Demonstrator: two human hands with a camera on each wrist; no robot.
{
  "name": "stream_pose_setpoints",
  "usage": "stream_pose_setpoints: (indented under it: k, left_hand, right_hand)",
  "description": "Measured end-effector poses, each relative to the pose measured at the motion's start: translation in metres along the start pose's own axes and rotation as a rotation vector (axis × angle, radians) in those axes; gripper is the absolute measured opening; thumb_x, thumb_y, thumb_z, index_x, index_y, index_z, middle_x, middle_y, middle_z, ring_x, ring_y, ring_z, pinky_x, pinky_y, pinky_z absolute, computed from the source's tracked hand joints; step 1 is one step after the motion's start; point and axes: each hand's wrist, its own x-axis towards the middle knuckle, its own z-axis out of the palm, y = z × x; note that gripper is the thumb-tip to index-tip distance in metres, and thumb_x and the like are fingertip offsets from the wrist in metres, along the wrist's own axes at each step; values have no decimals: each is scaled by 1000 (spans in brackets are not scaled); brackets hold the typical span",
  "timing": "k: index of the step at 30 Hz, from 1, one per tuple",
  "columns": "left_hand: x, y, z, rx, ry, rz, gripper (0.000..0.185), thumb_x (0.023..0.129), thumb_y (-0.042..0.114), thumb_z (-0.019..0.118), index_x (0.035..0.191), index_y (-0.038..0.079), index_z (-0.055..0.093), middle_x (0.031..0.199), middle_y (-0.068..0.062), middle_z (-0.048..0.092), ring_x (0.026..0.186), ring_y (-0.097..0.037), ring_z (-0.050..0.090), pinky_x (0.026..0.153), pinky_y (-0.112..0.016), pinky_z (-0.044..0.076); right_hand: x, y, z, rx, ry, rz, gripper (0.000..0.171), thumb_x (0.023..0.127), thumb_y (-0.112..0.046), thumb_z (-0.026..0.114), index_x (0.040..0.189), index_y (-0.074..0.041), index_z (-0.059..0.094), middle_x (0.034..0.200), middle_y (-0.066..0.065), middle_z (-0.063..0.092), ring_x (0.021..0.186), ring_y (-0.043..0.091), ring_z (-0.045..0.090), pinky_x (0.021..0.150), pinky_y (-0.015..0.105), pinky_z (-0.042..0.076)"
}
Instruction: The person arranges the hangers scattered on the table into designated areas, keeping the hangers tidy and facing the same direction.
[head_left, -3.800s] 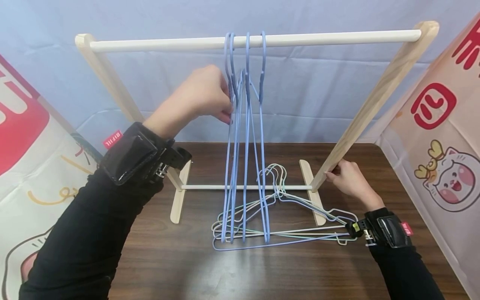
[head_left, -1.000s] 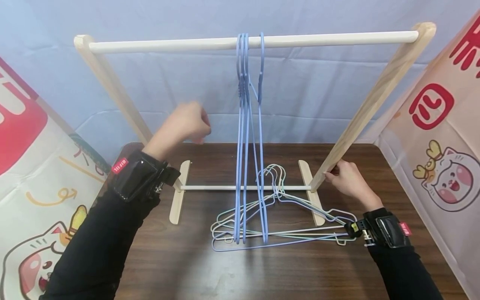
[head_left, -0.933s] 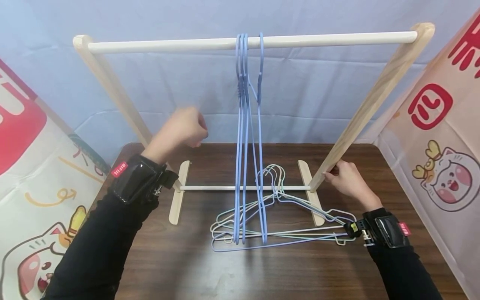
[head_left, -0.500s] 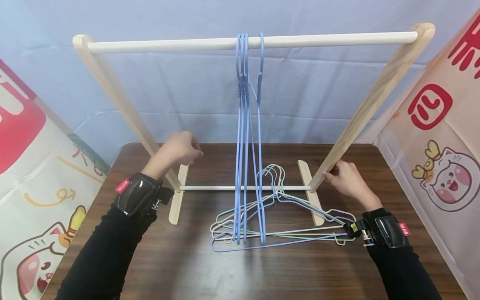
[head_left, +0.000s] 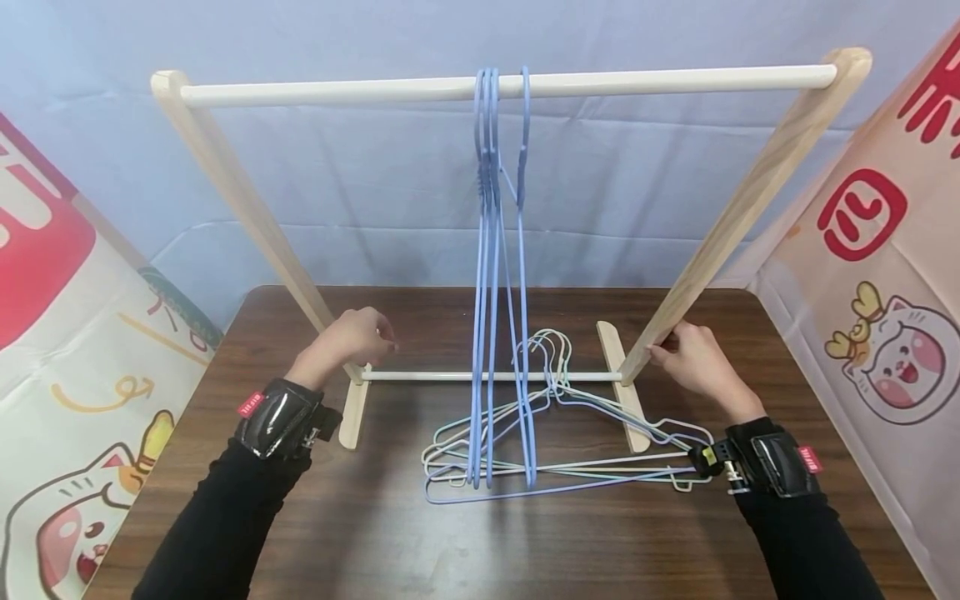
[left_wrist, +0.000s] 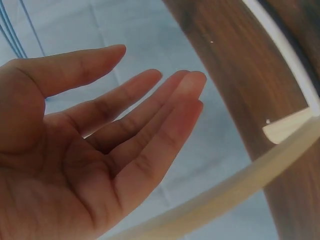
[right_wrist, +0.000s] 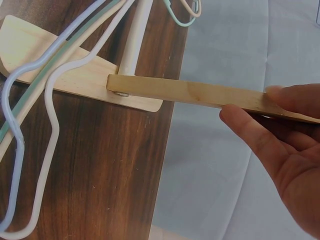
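Several blue hangers hang by their hooks from the white top rail of a wooden rack; the rightmost hangs slightly apart. My left hand, low beside the left post, holds nothing; in the left wrist view its fingers are extended and slightly bent, thumb apart. With thumb and fingers my right hand pinches the lower part of the right post, seen close in the right wrist view as a pale wooden bar. A pile of blue, green and cream hangers lies on the table.
Dark wood-grain table carries the rack on two wooden feet, joined by a thin white lower rail. The pile overlaps the right foot. A pale blue cloth hangs behind, with printed banners at both sides.
My left hand has let go of the hanging hangers and come down to the left post's lower part. The left hangers now hang closer together, farther right. My right hand stays put.
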Motion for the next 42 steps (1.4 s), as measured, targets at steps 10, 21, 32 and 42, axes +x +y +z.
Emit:
stream_pose_setpoints:
  k: [10, 21, 32, 42]
  left_hand:
    - [-4, -23, 12, -38, -39, -5, 20, 83, 9, 54, 96, 0, 67, 84, -12, 64, 70, -18, 62, 65, -31, 48]
    - [-16, -63, 18, -94, -39, -59, 26, 84, 17, 56, 96, -4, 65, 65, -1, 56, 56, -12, 49, 54, -27, 41]
    - [-21, -100, 16, -147, 74, -68, 53, 87, 31, 58, 124, -7, 50, 115, -27, 56, 108, -45, 48, 87, -53, 39]
    - [-14, -100, 18, -303, 179, -18, 55, 89, 28, 58, 130, -4, 42, 126, -30, 46, 119, -46, 38, 93, -56, 32]
  right_hand:
    - [0, 0, -1, 7, -5, 7, 17, 83, 1, 62, 93, 13, 57, 77, 21, 63, 68, 29, 62, 54, 31, 45]
    - [1, -1, 0, 13, -1, 1, 17, 83, 2, 62, 94, 13, 56, 77, 20, 63, 69, 31, 62, 55, 31, 45]
    - [2, -1, 0, 12, -4, 5, 19, 83, 2, 62, 95, 14, 56, 79, 22, 63, 71, 32, 62, 56, 32, 46]
    - [-1, -1, -1, 13, -8, 14, 19, 83, 2, 61, 97, 14, 56, 80, 22, 63, 72, 33, 62, 56, 33, 46]
